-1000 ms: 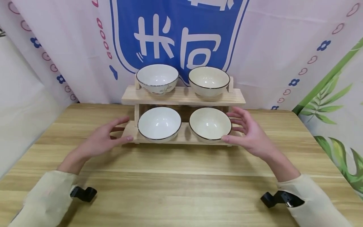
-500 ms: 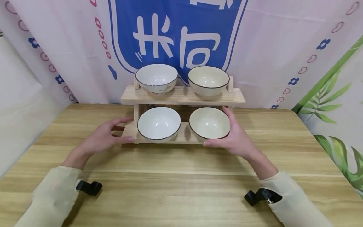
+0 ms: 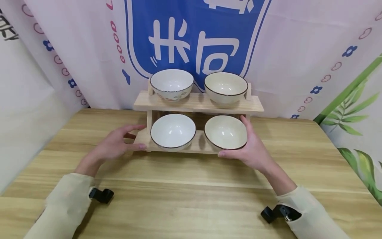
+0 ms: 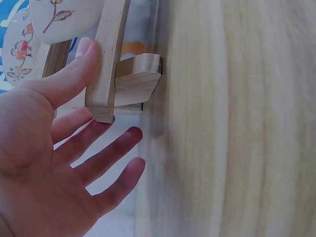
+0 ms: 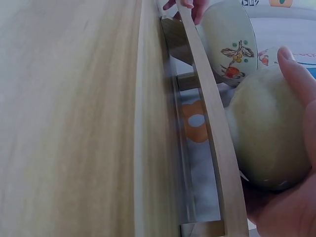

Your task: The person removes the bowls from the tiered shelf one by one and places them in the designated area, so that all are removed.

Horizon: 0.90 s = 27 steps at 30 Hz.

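A two-tier wooden rack (image 3: pixel 167 105) bears two bowls on each tier. In the head view my right hand (image 3: pixel 255 151) holds the cream bowl (image 3: pixel 225 132) at the lower right, thumb along its front and fingers round its far side. Its rounded outer wall lies against my palm in the right wrist view. My left hand (image 3: pixel 114 144) grips the left end of the lower board (image 4: pixel 106 64), with thumb and fingers on either side of it and the outer fingers spread loose. Beside the cream bowl sits a white bowl (image 3: pixel 173 131) with a dark rim.
On the upper tier stand a white patterned bowl (image 3: pixel 172 84) and another cream bowl (image 3: pixel 225 87). The rack rests near the back of a wood-grain table (image 3: pixel 179 192). Behind it hangs a printed curtain (image 3: pixel 104 83).
My right hand has moved left from beside the cream bowl and closed round it. My left hand has shifted slightly in onto the rack's end. The head view has swung a little left.
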Motion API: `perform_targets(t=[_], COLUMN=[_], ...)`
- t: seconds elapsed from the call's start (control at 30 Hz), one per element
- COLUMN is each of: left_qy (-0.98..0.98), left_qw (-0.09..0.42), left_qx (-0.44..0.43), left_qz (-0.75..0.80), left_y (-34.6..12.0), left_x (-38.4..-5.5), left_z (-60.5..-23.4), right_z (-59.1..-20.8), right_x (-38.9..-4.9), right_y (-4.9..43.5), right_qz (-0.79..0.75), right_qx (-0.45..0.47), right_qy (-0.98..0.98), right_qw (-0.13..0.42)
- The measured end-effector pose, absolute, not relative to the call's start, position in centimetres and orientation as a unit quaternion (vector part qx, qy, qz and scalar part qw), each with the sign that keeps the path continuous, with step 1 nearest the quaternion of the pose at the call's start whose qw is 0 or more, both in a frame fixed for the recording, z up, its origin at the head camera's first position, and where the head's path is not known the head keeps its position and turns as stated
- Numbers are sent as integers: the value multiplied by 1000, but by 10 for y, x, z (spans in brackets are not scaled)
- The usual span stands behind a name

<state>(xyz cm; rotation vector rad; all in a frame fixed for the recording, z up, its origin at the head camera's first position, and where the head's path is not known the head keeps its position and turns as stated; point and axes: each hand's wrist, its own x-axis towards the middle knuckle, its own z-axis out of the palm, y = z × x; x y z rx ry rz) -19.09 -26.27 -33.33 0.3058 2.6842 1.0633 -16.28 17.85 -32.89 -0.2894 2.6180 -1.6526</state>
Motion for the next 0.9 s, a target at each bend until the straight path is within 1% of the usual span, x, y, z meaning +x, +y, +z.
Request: perform_targets(t=[0.33,0.9], left_qy=[918,922], left_qw=[124,125], left_qx=[92,85], left_qz=[366,357], left_y=[-261,-261], left_x=[-193,-189], left_z=[-336,-334], right_z=[-335,-337], right_x=[-163,-160], right_y=[178,178], right_qz=[-536,-539], right_qx=[-85,-90], right_qy=[840,837], right_qw=[-7,-17])
